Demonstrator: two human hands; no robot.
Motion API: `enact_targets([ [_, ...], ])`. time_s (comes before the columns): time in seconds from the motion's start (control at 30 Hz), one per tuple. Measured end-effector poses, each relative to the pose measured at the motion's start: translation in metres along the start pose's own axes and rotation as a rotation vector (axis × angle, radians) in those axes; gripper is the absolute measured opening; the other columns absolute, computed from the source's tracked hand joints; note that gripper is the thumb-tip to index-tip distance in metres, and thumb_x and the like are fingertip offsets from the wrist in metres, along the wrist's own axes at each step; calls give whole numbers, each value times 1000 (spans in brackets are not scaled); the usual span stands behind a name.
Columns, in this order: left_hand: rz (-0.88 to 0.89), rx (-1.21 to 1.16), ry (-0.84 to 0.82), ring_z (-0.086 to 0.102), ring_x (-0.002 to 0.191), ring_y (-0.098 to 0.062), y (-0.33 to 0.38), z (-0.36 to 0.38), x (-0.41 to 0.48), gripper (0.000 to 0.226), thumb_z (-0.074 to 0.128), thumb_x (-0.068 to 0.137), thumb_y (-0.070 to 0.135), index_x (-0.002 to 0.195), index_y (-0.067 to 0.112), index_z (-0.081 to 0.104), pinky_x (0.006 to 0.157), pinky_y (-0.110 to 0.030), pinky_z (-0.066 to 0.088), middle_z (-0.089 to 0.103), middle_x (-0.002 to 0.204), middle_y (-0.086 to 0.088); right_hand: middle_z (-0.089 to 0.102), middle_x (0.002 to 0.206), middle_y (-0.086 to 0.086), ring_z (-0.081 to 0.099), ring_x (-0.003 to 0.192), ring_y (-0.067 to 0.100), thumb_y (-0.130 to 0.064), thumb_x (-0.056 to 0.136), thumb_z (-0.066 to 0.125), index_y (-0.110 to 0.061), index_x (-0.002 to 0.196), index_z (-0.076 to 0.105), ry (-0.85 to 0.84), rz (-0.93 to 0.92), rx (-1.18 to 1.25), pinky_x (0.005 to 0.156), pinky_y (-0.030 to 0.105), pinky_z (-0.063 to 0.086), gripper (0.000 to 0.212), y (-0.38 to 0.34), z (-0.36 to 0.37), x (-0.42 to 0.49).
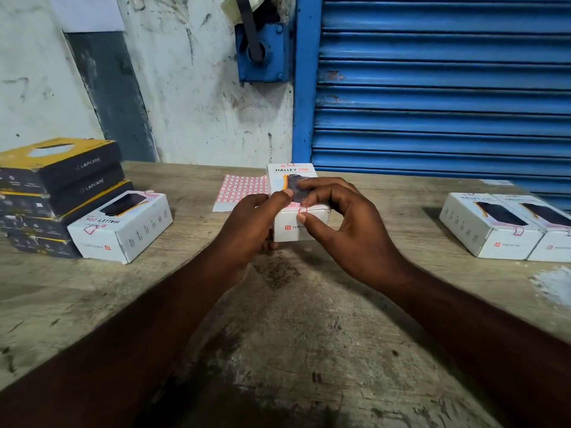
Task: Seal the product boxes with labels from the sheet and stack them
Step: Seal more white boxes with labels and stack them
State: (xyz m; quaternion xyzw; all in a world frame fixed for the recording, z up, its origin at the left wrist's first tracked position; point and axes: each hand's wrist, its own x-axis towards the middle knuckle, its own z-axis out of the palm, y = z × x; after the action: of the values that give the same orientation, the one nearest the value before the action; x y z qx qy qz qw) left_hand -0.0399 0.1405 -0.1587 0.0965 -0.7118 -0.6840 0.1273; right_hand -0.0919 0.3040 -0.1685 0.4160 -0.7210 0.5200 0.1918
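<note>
A white "HALLEY 20K" product box (292, 173) lies at the table's middle. My left hand (251, 222) grips its left side, thumb on top. My right hand (333, 217) curls over the box, thumb and forefinger pinching a small red-bordered label (303, 208) at the near top edge. Behind the box on the left lies the label sheet (239, 191), a grid of red-bordered stickers. One labelled white box (123, 227) sits at left. Two more labelled white boxes (506, 227) stand side by side at right.
A stack of black and yellow "LAPCARE" boxes (58, 183) stands at far left, touching the white box. The worn wooden table (293, 335) runs to a painted wall and a blue roller shutter (441, 88). A white powdery patch (553, 285) marks the right edge.
</note>
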Motion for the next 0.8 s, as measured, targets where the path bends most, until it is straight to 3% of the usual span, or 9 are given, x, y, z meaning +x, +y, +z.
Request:
enact_targets([
  [0.23, 0, 30, 22, 69, 79, -20, -1, -1, 1, 43, 63, 93, 52, 121, 19, 64, 60, -30, 49, 76, 90, -5, 65, 124, -9, 58, 123, 10, -13, 87, 73, -16, 102, 68, 9, 23, -1, 103, 45, 49, 16, 1, 3, -2],
  [0.43, 7, 15, -1, 66, 79, -23, 5, -2, -4, 29, 59, 97, 46, 90, 22, 75, 66, -32, 45, 76, 82, -7, 59, 131, -9, 55, 126, 10, -31, 84, 74, -22, 125, 59, 16, 123, 19, 105, 42, 50, 44, 5, 1, 0],
  [0.53, -12, -8, 6, 66, 70, -15, 8, -2, -5, 29, 57, 98, 46, 90, 23, 73, 62, -28, 46, 74, 72, 2, 55, 138, -3, 53, 131, 11, -39, 84, 75, -24, 133, 51, -14, 191, 111, 104, 44, 52, 57, 5, 2, 0],
  [0.67, -44, 1, -28, 66, 61, -9, 8, -2, -6, 32, 54, 99, 49, 99, 23, 71, 62, -27, 51, 75, 73, 3, 61, 138, -5, 58, 128, 10, -25, 90, 73, -15, 140, 46, -73, 241, 193, 109, 46, 49, 57, 6, 1, 0],
  [0.73, -38, 30, -47, 70, 68, -9, 7, -2, -6, 38, 51, 100, 53, 108, 22, 71, 69, -31, 57, 77, 79, 3, 63, 134, -8, 60, 125, 8, -30, 88, 71, -15, 141, 47, -47, 241, 160, 109, 46, 47, 60, 4, 0, -1],
  [0.8, 35, 137, -31, 73, 87, -13, 4, -3, -5, 43, 46, 100, 59, 109, 27, 73, 83, -39, 60, 78, 90, 5, 67, 127, -13, 63, 119, 7, -30, 87, 69, -17, 141, 49, -19, 245, 136, 106, 45, 50, 58, 3, 0, 0],
])
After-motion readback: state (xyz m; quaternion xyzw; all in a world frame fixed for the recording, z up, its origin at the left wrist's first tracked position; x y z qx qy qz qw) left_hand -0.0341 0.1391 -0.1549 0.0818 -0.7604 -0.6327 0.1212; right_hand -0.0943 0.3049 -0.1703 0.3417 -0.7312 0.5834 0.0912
